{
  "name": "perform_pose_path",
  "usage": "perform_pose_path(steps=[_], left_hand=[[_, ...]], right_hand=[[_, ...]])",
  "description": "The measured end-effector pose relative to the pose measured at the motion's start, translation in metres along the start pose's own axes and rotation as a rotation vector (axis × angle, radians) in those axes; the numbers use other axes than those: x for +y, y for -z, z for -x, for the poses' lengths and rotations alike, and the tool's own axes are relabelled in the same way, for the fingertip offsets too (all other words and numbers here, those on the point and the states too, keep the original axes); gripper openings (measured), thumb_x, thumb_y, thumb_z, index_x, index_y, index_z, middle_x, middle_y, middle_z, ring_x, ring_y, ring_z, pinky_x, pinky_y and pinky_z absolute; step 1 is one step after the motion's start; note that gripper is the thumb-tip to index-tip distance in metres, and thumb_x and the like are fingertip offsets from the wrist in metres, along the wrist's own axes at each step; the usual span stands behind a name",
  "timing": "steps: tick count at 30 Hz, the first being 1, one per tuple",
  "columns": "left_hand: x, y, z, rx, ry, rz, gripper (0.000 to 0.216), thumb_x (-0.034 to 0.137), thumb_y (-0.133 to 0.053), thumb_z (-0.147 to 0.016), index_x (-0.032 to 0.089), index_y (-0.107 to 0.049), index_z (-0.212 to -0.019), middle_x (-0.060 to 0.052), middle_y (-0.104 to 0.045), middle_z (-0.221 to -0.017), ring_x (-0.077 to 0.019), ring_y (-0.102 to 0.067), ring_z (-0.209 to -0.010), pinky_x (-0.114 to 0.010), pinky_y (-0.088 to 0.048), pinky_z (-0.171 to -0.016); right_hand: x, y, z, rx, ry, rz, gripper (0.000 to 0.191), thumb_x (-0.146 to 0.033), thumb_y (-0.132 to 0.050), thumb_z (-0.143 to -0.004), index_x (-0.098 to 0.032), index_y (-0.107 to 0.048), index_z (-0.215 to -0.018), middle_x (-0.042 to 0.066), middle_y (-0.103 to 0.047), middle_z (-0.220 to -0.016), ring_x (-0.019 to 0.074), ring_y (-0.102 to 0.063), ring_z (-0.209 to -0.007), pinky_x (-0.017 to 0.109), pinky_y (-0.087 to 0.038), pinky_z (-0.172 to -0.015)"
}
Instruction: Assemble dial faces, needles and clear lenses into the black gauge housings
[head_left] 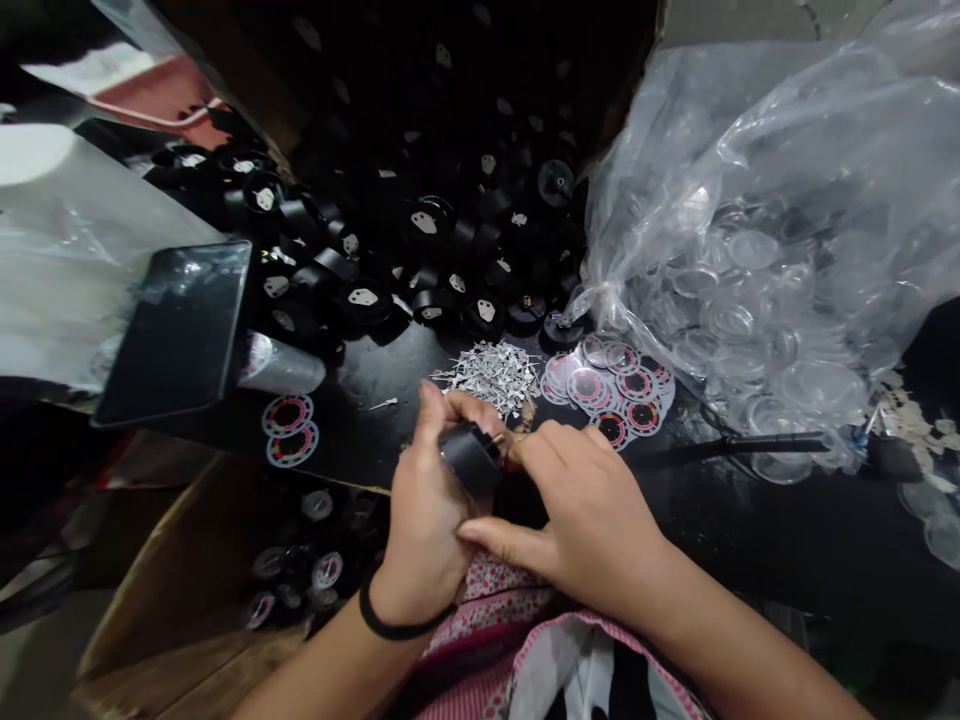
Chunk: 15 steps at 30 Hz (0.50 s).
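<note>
My left hand (427,515) is wrapped round a short black cylindrical gauge housing (469,457), held tilted above my lap with the thumb up along its side. The fingers of my right hand (592,500) are bent in at the housing's far end, where a small brass-coloured stem shows. Its thumb reaches across below the housing. My right fingertips are partly hidden. Just beyond my hands lies a heap of small white gauge pointers (491,375). Right of them, printed round dial discs (589,388) are spread in an overlapping pile.
A large box of black gauge housings (424,225) fills the back. At right is a plastic bag (757,130) of clear round covers. A phone (180,325) leans at left near two dial discs (291,430). A cardboard box (157,580) with finished-looking gauges stands below left.
</note>
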<state>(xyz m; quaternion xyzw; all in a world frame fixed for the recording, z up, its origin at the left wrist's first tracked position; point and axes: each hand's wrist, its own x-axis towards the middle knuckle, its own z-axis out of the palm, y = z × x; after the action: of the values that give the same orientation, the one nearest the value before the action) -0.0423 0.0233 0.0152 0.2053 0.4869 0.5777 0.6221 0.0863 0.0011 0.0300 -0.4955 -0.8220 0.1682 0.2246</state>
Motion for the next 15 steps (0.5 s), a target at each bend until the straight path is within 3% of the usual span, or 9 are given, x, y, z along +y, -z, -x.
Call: perform_pose_path(steps=[2, 4, 7, 10, 15], left_hand=[[-0.006, 0.000, 0.003, 0.001, 0.060, -0.015, 0.046, 0.054, -0.044, -0.100, 0.023, -0.053, -0.067, 0.001, -0.050, -0.068, -0.0138, -0.052, -0.061, -0.029, -0.051, -0.064], [-0.010, 0.005, 0.006, -0.003, 0.004, -0.123, 0.043, 0.056, -0.046, -0.098, 0.023, -0.059, -0.074, 0.000, -0.056, -0.074, -0.0152, -0.057, -0.069, -0.029, -0.052, -0.073], [-0.009, 0.016, 0.006, -0.110, -0.324, -0.425, 0.043, 0.059, -0.045, -0.098, 0.023, -0.068, -0.089, -0.002, -0.064, -0.088, -0.0181, -0.060, -0.084, -0.030, -0.048, -0.083], [-0.006, 0.022, 0.004, -0.291, -0.596, -0.655, 0.041, 0.053, -0.044, -0.101, 0.023, -0.063, -0.080, 0.000, -0.060, -0.080, -0.0172, -0.056, -0.079, -0.030, -0.045, -0.077], [-0.010, 0.022, 0.005, -0.243, -0.528, -0.590, 0.043, 0.053, -0.033, -0.104, 0.024, -0.054, -0.080, 0.001, -0.050, -0.075, -0.0158, -0.050, -0.072, -0.029, -0.042, -0.069]], right_hand=[[0.002, 0.000, 0.000, 0.011, 0.041, 0.041, 0.043, -0.056, -0.054, -0.096, -0.016, -0.065, -0.088, 0.004, -0.065, -0.079, 0.0205, -0.056, -0.073, 0.035, -0.032, -0.068], [0.004, 0.004, -0.001, 0.023, 0.057, 0.052, 0.033, -0.045, -0.054, -0.094, -0.016, -0.065, -0.082, 0.004, -0.065, -0.077, 0.0199, -0.054, -0.071, 0.035, -0.030, -0.067], [0.006, 0.012, 0.000, 0.001, 0.064, 0.058, 0.024, -0.037, -0.056, -0.087, -0.016, -0.064, -0.077, 0.003, -0.063, -0.073, 0.0192, -0.052, -0.068, 0.035, -0.028, -0.067], [0.007, 0.017, 0.000, -0.041, 0.070, 0.041, 0.023, -0.037, -0.059, -0.085, -0.017, -0.065, -0.077, 0.001, -0.062, -0.071, 0.0181, -0.051, -0.068, 0.034, -0.028, -0.068], [0.008, 0.016, 0.000, -0.092, 0.088, 0.017, 0.034, -0.046, -0.058, -0.092, -0.017, -0.064, -0.076, 0.000, -0.063, -0.070, 0.0161, -0.050, -0.066, 0.033, -0.027, -0.066]])
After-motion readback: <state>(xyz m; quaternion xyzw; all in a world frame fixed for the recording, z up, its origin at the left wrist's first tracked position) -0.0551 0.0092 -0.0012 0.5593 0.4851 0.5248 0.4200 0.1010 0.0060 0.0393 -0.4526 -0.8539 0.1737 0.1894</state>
